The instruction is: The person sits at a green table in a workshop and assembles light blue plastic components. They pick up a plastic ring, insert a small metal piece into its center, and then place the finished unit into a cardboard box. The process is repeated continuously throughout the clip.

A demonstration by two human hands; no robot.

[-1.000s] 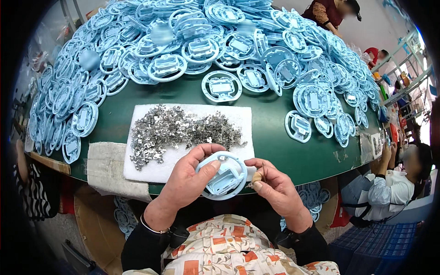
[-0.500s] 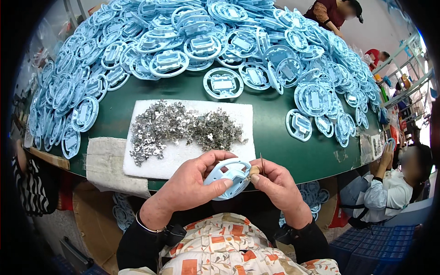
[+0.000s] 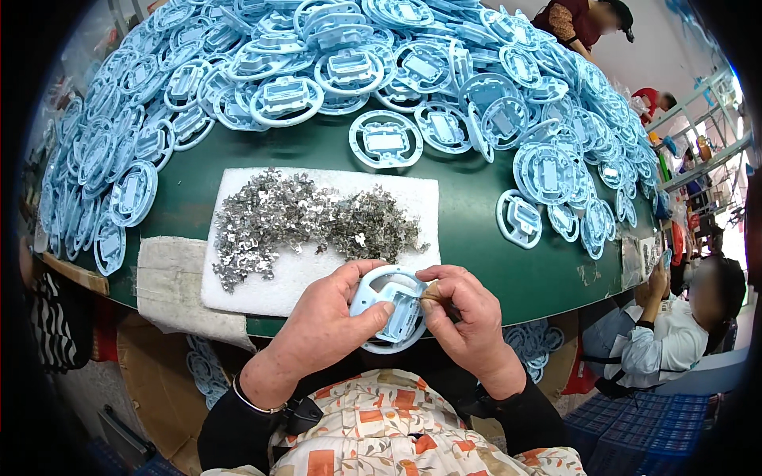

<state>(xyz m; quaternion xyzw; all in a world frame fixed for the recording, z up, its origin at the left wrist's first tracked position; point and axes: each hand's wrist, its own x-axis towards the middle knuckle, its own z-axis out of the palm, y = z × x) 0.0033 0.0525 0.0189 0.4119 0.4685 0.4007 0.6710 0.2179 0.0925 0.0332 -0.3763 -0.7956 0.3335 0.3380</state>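
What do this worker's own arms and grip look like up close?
The left grip and right grip are human hands, without gloves. The black left sleeve and black right sleeve look plain, with no clear markings. A thin, silvery bangle sits just beyond the left sleeve's end.

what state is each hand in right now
Left hand: closed, holding a light-blue ring-shaped part.
Right hand: closed, pinching a small tan object, mostly hidden.

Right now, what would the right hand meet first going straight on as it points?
The right hand would probably first meet the blue ring-shaped part held in the left hand; it may already be touching it, but depth there is unclear.
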